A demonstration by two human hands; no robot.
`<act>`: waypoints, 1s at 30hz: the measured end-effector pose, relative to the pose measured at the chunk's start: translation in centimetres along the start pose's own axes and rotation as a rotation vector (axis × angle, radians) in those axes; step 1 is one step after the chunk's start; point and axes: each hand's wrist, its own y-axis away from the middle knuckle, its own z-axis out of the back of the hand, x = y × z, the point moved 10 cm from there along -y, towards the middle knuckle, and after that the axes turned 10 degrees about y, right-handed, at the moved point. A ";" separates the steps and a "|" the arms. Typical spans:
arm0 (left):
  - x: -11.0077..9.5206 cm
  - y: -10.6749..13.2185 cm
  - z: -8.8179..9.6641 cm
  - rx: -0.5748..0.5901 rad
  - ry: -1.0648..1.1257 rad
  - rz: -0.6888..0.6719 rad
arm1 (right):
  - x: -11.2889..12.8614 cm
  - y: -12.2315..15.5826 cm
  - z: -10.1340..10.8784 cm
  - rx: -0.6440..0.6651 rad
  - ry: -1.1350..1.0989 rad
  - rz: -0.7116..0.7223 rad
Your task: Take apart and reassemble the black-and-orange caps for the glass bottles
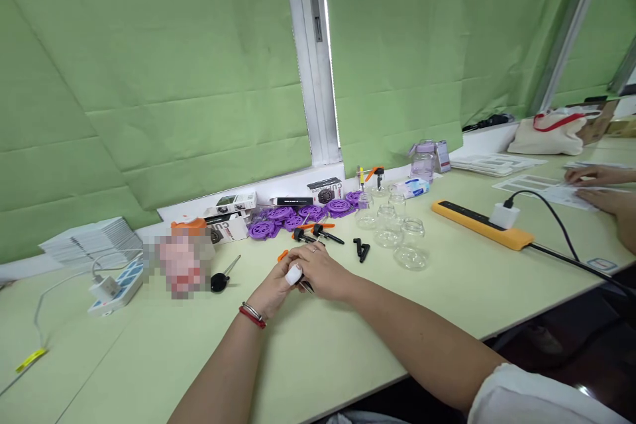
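My left hand (273,288) and my right hand (325,271) meet on the pale green table (199,344), fingers curled together around a small dark tool with an orange tip (283,255). A white bandage wraps one left finger, and a red and silver bracelet sits on the left wrist. Just beyond the hands lie black pump pieces (318,234) and another black piece (362,249). Purple round discs (298,215) are heaped behind them. Clear glass cups (397,232) stand to the right of the hands.
An orange power strip (481,225) with a white plug and black cable lies at right. Another person's hands (601,189) rest on papers at far right. Boxes (233,215), a white power strip (116,285), stacked leaflets (89,242) and a black key (221,278) sit at left.
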 end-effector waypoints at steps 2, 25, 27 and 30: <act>-0.2 0.1 -0.3 0.039 -0.075 -0.006 | 0.3 0.1 -0.2 0.033 -0.015 0.015; 0.2 0.2 7.2 -0.591 0.055 -0.075 | -18.8 8.7 -1.1 0.340 0.195 -1.179; 0.3 0.3 7.2 -0.600 0.074 -0.069 | -19.0 9.0 -1.6 0.366 0.207 -1.190; 0.5 0.4 7.3 -0.613 0.105 -0.059 | -19.3 9.2 -1.9 0.380 0.215 -1.200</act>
